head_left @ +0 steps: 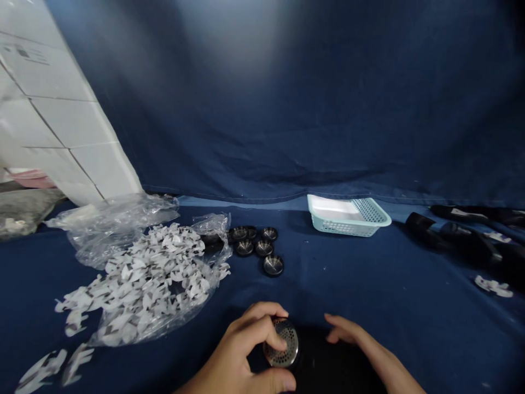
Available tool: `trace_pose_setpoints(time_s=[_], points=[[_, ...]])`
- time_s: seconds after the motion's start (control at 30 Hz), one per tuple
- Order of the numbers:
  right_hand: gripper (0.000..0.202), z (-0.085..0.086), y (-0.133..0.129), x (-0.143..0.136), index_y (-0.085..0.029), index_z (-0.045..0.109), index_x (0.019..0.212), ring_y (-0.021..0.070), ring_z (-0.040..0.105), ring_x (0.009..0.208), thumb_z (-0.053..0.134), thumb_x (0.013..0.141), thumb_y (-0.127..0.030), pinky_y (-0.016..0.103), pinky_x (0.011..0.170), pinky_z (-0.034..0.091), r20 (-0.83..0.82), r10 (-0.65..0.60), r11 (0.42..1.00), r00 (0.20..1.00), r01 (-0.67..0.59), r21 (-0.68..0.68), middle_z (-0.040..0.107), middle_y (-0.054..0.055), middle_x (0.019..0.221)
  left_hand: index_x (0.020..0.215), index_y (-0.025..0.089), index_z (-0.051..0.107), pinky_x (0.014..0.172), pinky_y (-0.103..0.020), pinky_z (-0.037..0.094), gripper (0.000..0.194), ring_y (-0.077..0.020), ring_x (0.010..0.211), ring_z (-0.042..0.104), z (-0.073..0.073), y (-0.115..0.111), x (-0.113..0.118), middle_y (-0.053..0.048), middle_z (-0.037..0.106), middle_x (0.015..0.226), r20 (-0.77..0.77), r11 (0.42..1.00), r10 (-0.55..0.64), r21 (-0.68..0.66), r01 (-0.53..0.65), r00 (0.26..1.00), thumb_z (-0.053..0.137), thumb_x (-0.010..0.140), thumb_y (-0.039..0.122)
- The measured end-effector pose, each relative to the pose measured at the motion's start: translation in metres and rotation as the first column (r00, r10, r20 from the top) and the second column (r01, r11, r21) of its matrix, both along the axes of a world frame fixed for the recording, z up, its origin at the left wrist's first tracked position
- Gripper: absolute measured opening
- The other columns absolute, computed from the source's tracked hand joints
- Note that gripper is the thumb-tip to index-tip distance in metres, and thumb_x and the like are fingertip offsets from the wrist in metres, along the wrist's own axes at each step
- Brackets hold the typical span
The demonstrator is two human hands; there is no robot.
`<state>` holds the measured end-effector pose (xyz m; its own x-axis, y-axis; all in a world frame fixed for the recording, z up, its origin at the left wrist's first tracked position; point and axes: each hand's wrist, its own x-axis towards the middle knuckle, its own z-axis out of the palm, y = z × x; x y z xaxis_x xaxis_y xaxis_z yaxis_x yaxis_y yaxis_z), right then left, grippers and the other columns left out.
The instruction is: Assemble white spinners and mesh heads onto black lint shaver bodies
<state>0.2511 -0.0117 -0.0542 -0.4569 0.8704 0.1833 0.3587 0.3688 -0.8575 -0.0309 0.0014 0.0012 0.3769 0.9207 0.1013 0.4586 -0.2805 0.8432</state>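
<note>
My left hand (pixel 250 350) grips a round perforated metal cap (pixel 287 345) with a dark rim. Its thumb and fingers curl round the edge, and one fingertip presses on the holed face. To the right of the cap, my right hand (pixel 346 330) is held apart from it with fingers stretched out and nothing in them. A dark shape below and between the hands is too dim to make out. Beyond my left hand stand several small round black caps (pixel 273 265) with shiny, dished insides, grouped on the blue cloth (pixel 328 284).
A heap of white-and-grey cut pieces (pixel 156 279) lies on clear plastic bags (pixel 118 219) at the left. A pale blue basket (pixel 348 224) holding something white stands at the back. Black parts (pixel 463 241) lie at the right. A dark blue curtain (pixel 287 109) hangs behind.
</note>
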Motion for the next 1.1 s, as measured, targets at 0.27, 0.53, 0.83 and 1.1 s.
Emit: trace_pose_setpoints(time_s=[0.27, 0.53, 0.83, 1.1], points=[[0.081, 0.032, 0.009, 0.002, -0.035, 0.044, 0.14, 0.0314, 0.059, 0.117, 0.079, 0.068, -0.027, 0.046, 0.103, 0.045, -0.024, -0.149, 0.973, 0.988, 0.143, -0.182, 0.063, 0.007, 0.123, 0.081, 0.021, 0.065, 0.103, -0.043, 0.042, 0.022, -0.0292, 0.115, 0.056, 0.014, 0.001, 0.004, -0.007, 0.06, 0.127, -0.025, 0.997, 0.05, -0.06, -0.052, 0.998, 0.079, 0.064, 0.019], [0.077, 0.022, 0.013, -0.018, -0.035, 0.036, 0.141, 0.0251, 0.055, 0.124, 0.076, 0.076, -0.032, 0.035, 0.103, 0.045, -0.369, -0.195, 0.951, 0.909, 0.083, -0.298, 0.058, 0.006, 0.132, 0.125, 0.029, 0.061, 0.099, -0.042, 0.046, 0.059, -0.0262, 0.113, 0.055, 0.017, 0.016, -0.013, -0.006, 0.054, 0.125, 0.059, 0.981, -0.139, -0.126, 0.145, 0.989, 0.08, 0.07, 0.023], [0.079, 0.011, 0.035, -0.087, -0.021, 0.045, 0.132, 0.031, 0.06, 0.119, 0.083, 0.066, -0.04, 0.047, 0.104, 0.045, -0.467, -0.249, 0.905, 0.849, 0.032, -0.424, 0.066, 0.014, 0.124, 0.125, 0.022, 0.06, 0.087, -0.04, 0.052, 0.056, -0.0267, 0.107, 0.058, -0.019, 0.026, -0.018, -0.009, 0.057, 0.121, 0.354, 0.974, 0.035, -0.223, 0.049, 0.935, 0.079, 0.072, 0.028], [0.074, 0.0, 0.024, -0.094, -0.02, 0.053, 0.131, 0.0316, 0.062, 0.117, 0.08, 0.067, -0.047, 0.042, 0.101, 0.05, -0.405, -0.31, 0.939, 0.86, 0.211, -0.272, 0.066, 0.013, 0.124, 0.131, 0.028, 0.058, 0.098, -0.04, 0.049, 0.061, -0.0258, 0.114, 0.058, -0.007, 0.023, -0.026, -0.008, 0.053, 0.124, 0.376, 0.99, -0.083, -0.071, 0.118, 0.923, 0.08, 0.075, 0.025]])
